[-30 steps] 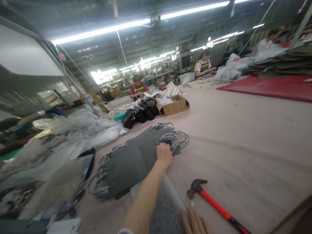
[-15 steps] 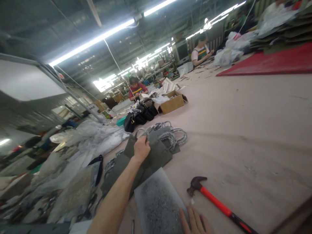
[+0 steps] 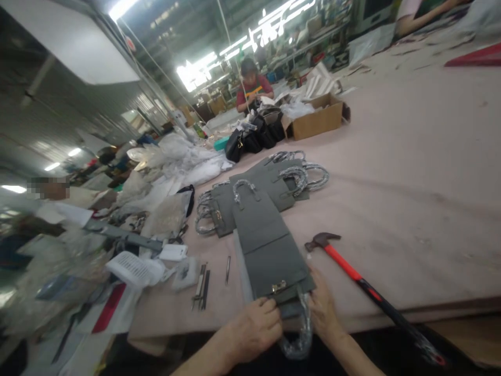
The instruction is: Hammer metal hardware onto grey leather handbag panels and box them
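A flat grey handbag piece (image 3: 266,224) lies lengthwise before me, with plastic-wrapped handles at both ends and a small metal clasp (image 3: 279,286) near its close end. My left hand (image 3: 258,325) has its fingers curled on the near left corner. On the near right edge, beside the wrapped handle (image 3: 301,334), my right hand (image 3: 323,303) grips the same piece, its fingertips partly hidden. Beneath the piece, the pale edge of a board (image 3: 243,266) shows at the left. More grey bag pieces (image 3: 270,180) with wrapped handles are piled at its far end.
A claw hammer (image 3: 344,263) with a red and black handle lies to the right. Thin metal tools (image 3: 201,287) lie at left, near plastic-wrapped clutter (image 3: 164,209). Black bags (image 3: 254,137) and a cardboard box (image 3: 319,120) stand farther back. Other people sit beyond.
My left hand has drawn a grey bag piece from the pile toward me onto the board. My right hand has moved from the board to that piece's edge. The view has shifted.
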A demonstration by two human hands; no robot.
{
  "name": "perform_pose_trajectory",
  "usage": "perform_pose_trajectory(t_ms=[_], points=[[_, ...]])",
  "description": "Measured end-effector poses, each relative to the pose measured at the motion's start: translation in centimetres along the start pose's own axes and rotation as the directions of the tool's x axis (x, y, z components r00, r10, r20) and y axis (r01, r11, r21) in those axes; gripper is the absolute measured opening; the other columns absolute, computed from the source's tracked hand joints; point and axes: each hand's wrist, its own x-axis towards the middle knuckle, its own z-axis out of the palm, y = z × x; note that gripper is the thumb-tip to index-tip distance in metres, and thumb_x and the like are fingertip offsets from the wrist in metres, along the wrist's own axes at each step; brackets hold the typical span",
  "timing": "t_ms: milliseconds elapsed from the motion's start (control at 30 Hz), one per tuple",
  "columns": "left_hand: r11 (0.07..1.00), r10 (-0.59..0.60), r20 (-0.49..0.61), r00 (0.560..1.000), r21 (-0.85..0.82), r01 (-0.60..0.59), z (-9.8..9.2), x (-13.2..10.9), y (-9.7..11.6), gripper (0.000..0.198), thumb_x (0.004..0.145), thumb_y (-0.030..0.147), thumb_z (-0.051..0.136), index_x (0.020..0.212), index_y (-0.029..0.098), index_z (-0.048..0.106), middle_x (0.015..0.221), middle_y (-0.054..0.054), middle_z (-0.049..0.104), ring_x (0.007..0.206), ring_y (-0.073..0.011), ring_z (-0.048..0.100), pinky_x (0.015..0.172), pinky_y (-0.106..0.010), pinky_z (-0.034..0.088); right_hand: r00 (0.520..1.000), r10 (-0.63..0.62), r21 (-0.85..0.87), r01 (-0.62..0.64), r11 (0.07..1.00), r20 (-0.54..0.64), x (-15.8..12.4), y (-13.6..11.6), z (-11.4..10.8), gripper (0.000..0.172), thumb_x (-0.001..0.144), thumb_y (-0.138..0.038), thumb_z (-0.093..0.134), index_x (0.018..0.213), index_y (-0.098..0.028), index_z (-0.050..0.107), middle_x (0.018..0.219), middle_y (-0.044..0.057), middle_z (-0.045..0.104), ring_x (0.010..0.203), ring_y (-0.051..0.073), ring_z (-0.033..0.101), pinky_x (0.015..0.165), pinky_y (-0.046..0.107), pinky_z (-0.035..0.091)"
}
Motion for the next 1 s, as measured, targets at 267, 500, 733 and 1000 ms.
perform_pose_trajectory(t_ms=[267,500,733,1000], points=[[0.983,-0.181,-0.057,0.982,-0.022,0.180,1.7,-2.7,1.2,0.013,0.101,0.018,0.049,0.094,0.015,0.060,0.092,-0.007,0.060,0.091,-0.0209,0.054,0.084,-0.034,0.049,0.978,0.077,0.161,-0.109,0.981,0.192,1.8,-0.2,-2.3,0.054,0.084,-0.013,0.042,0.135,-0.018,0.059,0.134,0.013,0.064,0.125,0.025,0.060,0.109,0.047,0.049],[0.958,-0.286,-0.073,0.956,0.005,0.287,2.2,-2.1,1.9,0.012,0.097,0.017,0.054,0.087,0.015,0.061,0.091,-0.008,0.058,0.093,-0.0243,0.054,0.089,-0.040,0.050,0.918,-0.101,-0.146,0.169,0.975,0.384,3.5,1.7,-2.5,0.077,0.072,-0.005,0.043,0.149,-0.008,0.047,0.135,0.019,0.063,0.125,0.032,0.060,0.107,0.050,0.050],[0.963,-0.265,-0.127,0.956,0.022,0.270,2.8,-2.7,3.7,0.016,0.098,0.016,0.049,0.093,0.012,0.064,0.093,-0.010,0.063,0.098,-0.0269,0.060,0.095,-0.046,0.051,0.920,-0.139,-0.204,0.226,0.953,0.366,-1.0,1.9,-3.1,0.084,0.082,-0.014,0.045,0.162,-0.012,0.019,0.156,0.020,0.044,0.139,0.035,0.047,0.110,0.057,0.045],[0.512,-0.852,-0.141,0.504,-0.425,0.746,6.7,-4.4,4.0,0.076,0.084,0.024,0.069,0.151,0.012,0.037,0.160,-0.026,0.031,0.150,-0.0425,0.030,0.117,-0.066,0.036,0.888,-0.120,-0.266,0.258,0.929,0.444,-1.4,1.2,-3.6,0.082,0.096,-0.030,0.044,0.164,-0.019,0.000,0.158,0.020,0.040,0.146,0.036,0.038,0.115,0.064,0.035]])
